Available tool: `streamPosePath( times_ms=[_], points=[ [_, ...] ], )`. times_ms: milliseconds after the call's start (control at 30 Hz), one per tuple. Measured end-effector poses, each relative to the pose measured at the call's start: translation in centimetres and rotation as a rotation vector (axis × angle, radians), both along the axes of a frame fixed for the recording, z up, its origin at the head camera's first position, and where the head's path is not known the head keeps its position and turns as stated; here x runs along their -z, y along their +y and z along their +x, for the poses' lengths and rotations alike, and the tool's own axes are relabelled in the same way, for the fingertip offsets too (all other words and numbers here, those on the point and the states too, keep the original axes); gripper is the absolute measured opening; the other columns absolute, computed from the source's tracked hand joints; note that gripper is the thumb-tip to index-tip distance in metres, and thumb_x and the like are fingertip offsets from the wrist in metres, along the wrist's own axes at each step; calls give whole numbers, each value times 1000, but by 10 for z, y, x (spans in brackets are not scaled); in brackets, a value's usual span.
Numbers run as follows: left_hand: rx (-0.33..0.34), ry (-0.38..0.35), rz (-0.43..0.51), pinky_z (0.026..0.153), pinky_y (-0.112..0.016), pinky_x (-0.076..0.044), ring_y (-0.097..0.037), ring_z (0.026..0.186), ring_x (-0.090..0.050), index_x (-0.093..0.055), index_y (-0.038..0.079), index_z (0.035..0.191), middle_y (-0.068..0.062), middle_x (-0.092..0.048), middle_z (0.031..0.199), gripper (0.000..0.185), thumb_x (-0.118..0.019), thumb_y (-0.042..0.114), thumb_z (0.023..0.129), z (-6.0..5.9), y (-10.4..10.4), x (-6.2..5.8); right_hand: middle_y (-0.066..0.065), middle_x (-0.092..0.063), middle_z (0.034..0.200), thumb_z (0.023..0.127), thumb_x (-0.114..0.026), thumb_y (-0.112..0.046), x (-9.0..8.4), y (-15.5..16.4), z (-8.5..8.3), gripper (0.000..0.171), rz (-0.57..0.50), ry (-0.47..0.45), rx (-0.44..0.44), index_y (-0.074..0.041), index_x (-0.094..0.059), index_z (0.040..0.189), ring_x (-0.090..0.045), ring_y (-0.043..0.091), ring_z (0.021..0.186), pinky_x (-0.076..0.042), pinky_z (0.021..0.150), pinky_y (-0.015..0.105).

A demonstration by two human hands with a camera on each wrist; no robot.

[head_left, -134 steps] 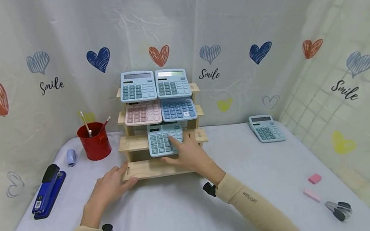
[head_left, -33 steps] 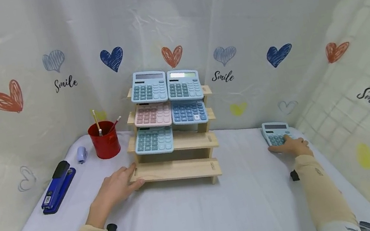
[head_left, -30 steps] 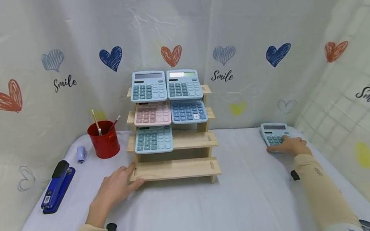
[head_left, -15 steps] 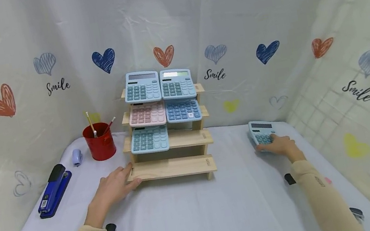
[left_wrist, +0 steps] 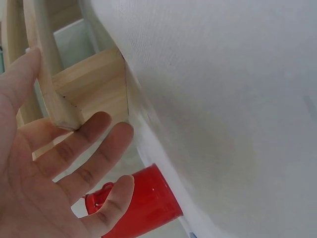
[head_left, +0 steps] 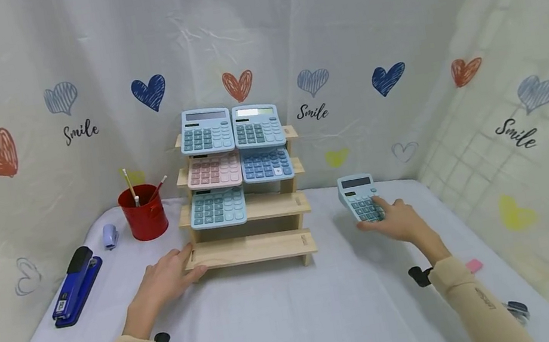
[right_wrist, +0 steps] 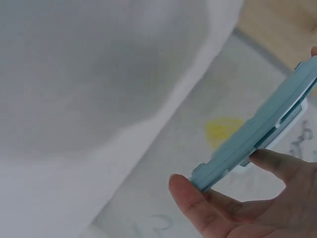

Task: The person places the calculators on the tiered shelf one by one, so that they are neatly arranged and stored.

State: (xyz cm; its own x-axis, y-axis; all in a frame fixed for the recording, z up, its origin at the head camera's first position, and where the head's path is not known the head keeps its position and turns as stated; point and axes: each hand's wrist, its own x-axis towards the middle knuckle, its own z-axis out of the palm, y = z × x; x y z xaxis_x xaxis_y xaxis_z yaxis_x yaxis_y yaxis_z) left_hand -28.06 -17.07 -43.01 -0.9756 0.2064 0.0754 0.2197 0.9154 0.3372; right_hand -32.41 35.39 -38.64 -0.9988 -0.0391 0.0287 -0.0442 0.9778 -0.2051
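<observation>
My right hand (head_left: 398, 224) grips a light blue calculator (head_left: 358, 190) by its lower right part, right of the wooden stand. In the right wrist view the calculator (right_wrist: 252, 126) appears edge-on, tilted between thumb and fingers. At the left end of the four-tier wooden stand (head_left: 255, 248), my left hand (head_left: 164, 280) holds the lowest shelf's corner with thumb and index finger; its other fingers are spread out in the left wrist view. Two light blue calculators (head_left: 206, 131) top the stand. Below sit a pink calculator (head_left: 213, 172), a blue calculator (head_left: 266, 165) and a teal-keyed calculator (head_left: 218, 209).
Left of the stand are a red bucket (head_left: 145, 217) holding pencils, a small lilac item (head_left: 110, 236) and a blue stapler (head_left: 75, 289). Near the right sleeve lie a pink block (head_left: 474, 265) and a black-and-silver item (head_left: 517, 310). A heart-print curtain (head_left: 251, 29) hangs behind.
The third-tier calculator was slid to the left end earlier. Then my right hand took the calculator at the back right and carried it left toward the stand. My left hand stayed put.
</observation>
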Motion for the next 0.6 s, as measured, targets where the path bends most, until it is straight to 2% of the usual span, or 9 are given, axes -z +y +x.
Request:
streamPosePath(
  times_ms=[267, 600],
  points=[
    [5, -5, 1, 81, -59, -51, -30, 99, -62, -45, 1, 148, -21, -64, 122, 75, -65, 50, 94, 0, 0, -1, 30, -55, 120, 80, -59, -77, -22, -50, 26, 103, 3, 60, -94, -11, -35, 156, -53, 28, 89, -37, 66, 31],
    [15, -26, 3, 80, -57, -52, -28, 94, -61, -44, 1, 149, -22, -63, 122, 77, -64, 50, 94, 0, -1, -1, 27, -56, 125, 76, -64, -74, -29, -108, 46, 97, 46, 107, -212, -19, -43, 153, -54, 34, 101, -45, 73, 37]
  ],
)
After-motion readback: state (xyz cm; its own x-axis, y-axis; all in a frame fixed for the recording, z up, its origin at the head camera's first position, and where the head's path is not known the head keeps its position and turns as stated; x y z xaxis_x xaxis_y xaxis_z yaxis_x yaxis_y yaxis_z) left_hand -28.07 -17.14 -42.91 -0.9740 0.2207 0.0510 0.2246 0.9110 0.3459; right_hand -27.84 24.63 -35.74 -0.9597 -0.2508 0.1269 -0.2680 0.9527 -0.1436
